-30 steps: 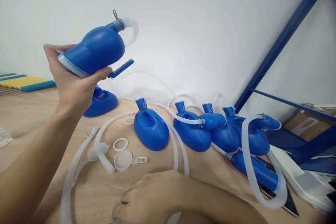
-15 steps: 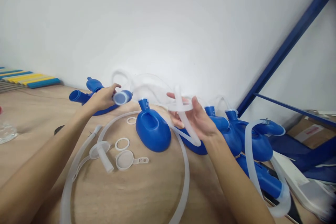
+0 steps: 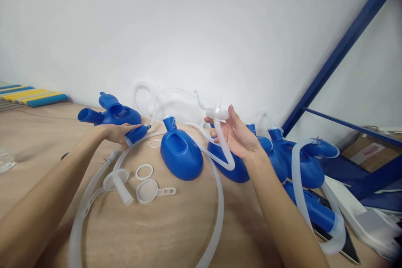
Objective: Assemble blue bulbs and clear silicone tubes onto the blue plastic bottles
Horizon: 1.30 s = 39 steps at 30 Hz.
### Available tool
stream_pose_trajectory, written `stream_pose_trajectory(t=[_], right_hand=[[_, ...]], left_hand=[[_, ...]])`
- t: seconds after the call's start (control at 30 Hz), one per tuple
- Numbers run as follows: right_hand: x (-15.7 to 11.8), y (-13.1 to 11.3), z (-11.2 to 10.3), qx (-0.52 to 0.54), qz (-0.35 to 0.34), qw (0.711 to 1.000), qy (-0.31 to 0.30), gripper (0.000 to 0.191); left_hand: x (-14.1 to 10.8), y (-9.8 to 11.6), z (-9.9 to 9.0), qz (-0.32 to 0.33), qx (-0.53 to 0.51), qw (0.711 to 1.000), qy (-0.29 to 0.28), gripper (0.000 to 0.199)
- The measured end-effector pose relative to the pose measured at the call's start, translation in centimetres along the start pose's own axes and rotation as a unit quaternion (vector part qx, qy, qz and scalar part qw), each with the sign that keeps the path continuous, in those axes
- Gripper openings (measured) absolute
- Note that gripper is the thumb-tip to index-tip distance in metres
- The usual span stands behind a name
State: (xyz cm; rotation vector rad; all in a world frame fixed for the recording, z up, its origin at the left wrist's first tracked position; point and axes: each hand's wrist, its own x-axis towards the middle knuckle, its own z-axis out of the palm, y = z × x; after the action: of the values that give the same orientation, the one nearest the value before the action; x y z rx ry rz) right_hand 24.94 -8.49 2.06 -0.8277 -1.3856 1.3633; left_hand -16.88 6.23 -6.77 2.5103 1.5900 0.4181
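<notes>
My left hand (image 3: 121,133) grips a short blue tube piece (image 3: 137,135) low over the table, beside a blue bottle (image 3: 127,116) with open necks. Held up in my right hand (image 3: 240,136) is a clear disc cap (image 3: 217,113) with a ribbed hose (image 3: 224,146) hanging below it. Between the hands a blue bottle (image 3: 182,155) lies on the table. In front of it are a white ring (image 3: 144,172), a round strap cap (image 3: 147,191) and a second disc cap with a spout (image 3: 122,188). A long clear hose (image 3: 220,201) curves round them.
Several blue bottles (image 3: 304,167) with hoses crowd the right side. Blue and yellow tubes (image 3: 47,99) lie at the far left, near a clear plastic object (image 3: 5,161). A white wall stands behind, and a blue metal frame (image 3: 342,54) rises at the right.
The blue tube piece in my left hand has been lowered and now tilts downward. My right hand has raised the disc cap slightly, and its strap now sticks up at the left.
</notes>
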Motion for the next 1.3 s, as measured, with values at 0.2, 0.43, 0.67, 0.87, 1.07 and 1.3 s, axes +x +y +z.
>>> stream_pose_trajectory(t=[0.2, 0.43, 0.67, 0.87, 1.07, 1.3], right_hand=[[0.0, 0.8, 0.4, -0.032, -0.027, 0.999, 0.018, 0.062], [-0.1, 2.0, 1.0, -0.217, -0.014, 0.974, 0.065, 0.095], [0.5, 3.0, 1.2, -0.348, -0.001, 0.934, 0.08, 0.097], [1.6, 5.1, 0.8, -0.358, 0.029, 0.932, 0.044, 0.093], [2.2, 7.6, 2.3, -0.409, 0.009, 0.912, 0.04, 0.086], [1.9, 7.5, 2.9, -0.378, 0.055, 0.924, 0.014, 0.081]], left_hand=[[1.3, 7.6, -0.4, 0.025, -0.011, 1.0, -0.012, 0.106], [3.8, 12.7, 5.7, 0.104, -0.059, 0.986, 0.112, 0.076], [3.3, 12.8, 4.2, 0.156, 0.027, 0.974, 0.161, 0.065], [3.5, 12.9, 3.9, 0.273, 0.107, 0.946, 0.136, 0.038], [2.5, 14.3, 3.6, 0.295, 0.319, 0.892, 0.126, 0.027], [1.3, 16.0, 3.8, 0.219, 0.325, 0.909, 0.141, 0.029]])
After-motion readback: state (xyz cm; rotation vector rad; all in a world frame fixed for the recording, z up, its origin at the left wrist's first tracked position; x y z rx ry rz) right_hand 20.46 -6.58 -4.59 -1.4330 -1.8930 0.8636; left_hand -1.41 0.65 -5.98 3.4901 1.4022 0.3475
